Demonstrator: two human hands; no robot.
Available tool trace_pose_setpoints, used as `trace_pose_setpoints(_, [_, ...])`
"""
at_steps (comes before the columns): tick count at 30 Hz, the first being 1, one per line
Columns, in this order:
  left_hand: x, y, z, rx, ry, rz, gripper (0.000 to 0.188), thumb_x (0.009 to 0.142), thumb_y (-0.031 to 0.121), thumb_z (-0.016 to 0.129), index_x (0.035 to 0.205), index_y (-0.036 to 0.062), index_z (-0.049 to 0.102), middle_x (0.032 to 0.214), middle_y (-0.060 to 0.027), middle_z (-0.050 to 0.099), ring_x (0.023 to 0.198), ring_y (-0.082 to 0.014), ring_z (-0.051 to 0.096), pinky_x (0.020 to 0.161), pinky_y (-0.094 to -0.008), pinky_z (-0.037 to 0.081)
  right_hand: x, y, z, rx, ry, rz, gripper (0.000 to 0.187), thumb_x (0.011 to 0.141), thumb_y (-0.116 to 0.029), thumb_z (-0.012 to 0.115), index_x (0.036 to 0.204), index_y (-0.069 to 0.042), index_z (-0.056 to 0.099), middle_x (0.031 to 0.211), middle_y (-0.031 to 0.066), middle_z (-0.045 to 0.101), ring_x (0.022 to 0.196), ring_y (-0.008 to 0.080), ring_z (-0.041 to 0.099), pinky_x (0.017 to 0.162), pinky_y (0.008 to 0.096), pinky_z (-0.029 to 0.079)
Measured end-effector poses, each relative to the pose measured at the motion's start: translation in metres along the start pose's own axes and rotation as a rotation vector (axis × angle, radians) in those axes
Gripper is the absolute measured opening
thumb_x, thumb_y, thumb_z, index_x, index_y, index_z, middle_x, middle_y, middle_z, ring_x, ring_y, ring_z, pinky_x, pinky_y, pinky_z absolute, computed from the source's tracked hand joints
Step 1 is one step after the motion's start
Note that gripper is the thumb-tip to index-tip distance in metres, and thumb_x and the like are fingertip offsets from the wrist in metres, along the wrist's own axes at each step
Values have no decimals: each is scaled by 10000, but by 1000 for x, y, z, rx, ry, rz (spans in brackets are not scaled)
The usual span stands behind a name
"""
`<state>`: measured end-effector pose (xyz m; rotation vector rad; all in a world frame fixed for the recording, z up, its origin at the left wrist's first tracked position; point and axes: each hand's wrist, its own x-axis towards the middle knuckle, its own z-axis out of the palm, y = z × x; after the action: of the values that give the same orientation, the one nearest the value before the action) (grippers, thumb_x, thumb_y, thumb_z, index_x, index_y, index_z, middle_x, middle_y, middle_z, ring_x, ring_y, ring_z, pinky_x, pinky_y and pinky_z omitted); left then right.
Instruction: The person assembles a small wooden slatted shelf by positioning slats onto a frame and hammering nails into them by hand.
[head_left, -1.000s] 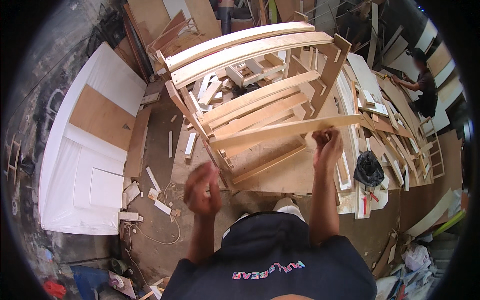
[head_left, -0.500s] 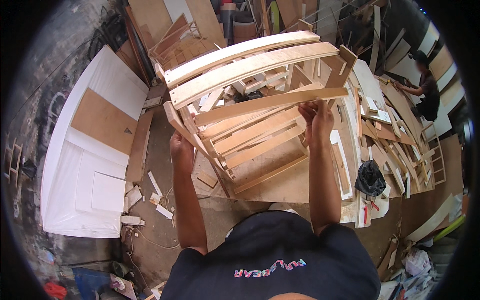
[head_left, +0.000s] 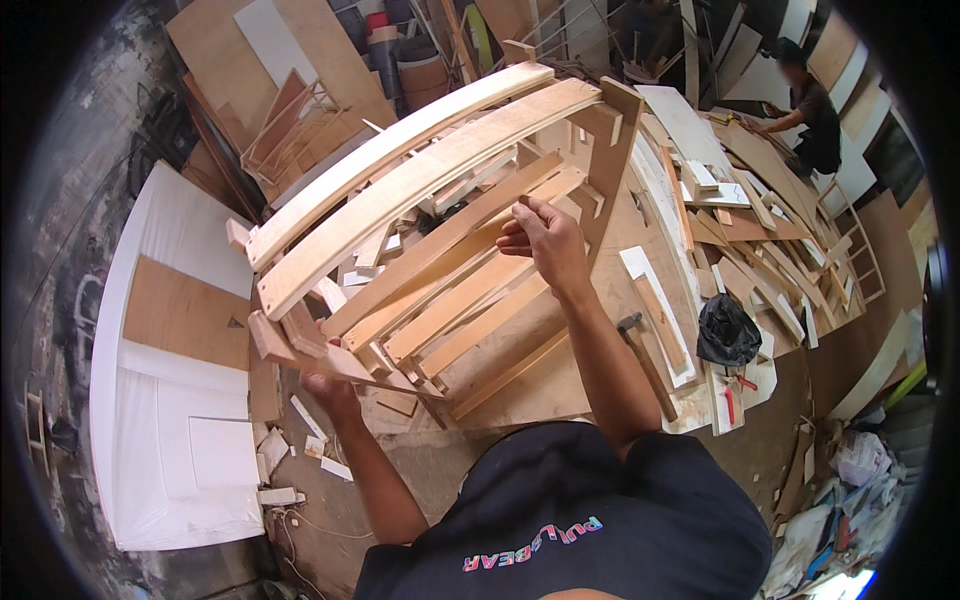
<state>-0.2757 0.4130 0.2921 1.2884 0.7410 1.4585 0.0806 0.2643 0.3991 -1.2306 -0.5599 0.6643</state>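
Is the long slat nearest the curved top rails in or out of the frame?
In: the slat lies between the side panels, alongside the other slats. Whether it is fastened, I cannot tell.

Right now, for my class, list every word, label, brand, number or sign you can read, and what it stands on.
Dark shirt: one line of multicoloured capitals, upside down in this view; I won't copy the wording.
Dark wall: pale marks, too blurred to tell if they are writing.
Wooden frame: no lettering that I can make out.
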Motion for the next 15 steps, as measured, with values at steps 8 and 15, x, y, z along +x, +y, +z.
trace_pose_setpoints(8, [12,3,5,-16,-93,-15,578,1032,160,710,1520,-50,482,1548,-169,530,1294,-234,614,1101,-405,542,-22,15,-46,38,51,-5,477,1069,-207,607,1438,90,544,987,169,710,811,238,769,723,330,666])
trace_pose_setpoints(15, [0,-7,-14,-278,-179,-13,558,1055,205,692,1519,-10,470,1398,-114,607,1279,-238,619,1093,-415,542,-31,45,-63,66,51,55,406,1072,-174,601,1379,90,574,1001,186,704,799,254,771,721,342,666])
